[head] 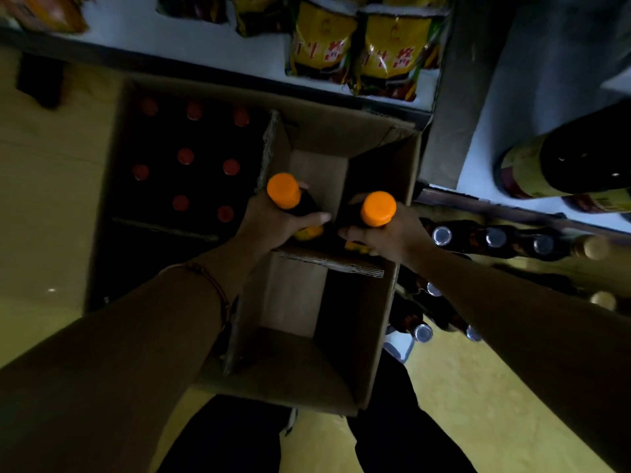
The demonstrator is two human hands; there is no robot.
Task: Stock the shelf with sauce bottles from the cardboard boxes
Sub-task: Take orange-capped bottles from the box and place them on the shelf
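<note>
1. Two dark sauce bottles with orange caps are held over the open cardboard box. The left bottle and the right bottle stand close to upright, caps toward the camera, so each long axis runs almost straight down into the box. The left cap leans a little toward 11 o'clock, the right one toward 1 o'clock.
2. The left hand is wrapped round the left bottle just below its cap, thumb lying across the dark glass toward 3 o'clock. The right hand is curled round the right bottle below its cap in the same way. The two bottles sit just beside each other, apart.
3. A corrugated divider crosses the box at 6 o'clock from the hands; the compartments near the person show bare cardboard floor, partly in shadow.
4. At 9 o'clock, touching this box, a second box holds red-capped bottles standing in rows.
5. At 3 to 4 o'clock, silver-capped bottles stand on the yellow floor, near the box wall.
6. At 12 o'clock a white shelf carries yellow sauce pouches. At 2 o'clock a large dark bottle with a yellow label lies on another shelf.
</note>
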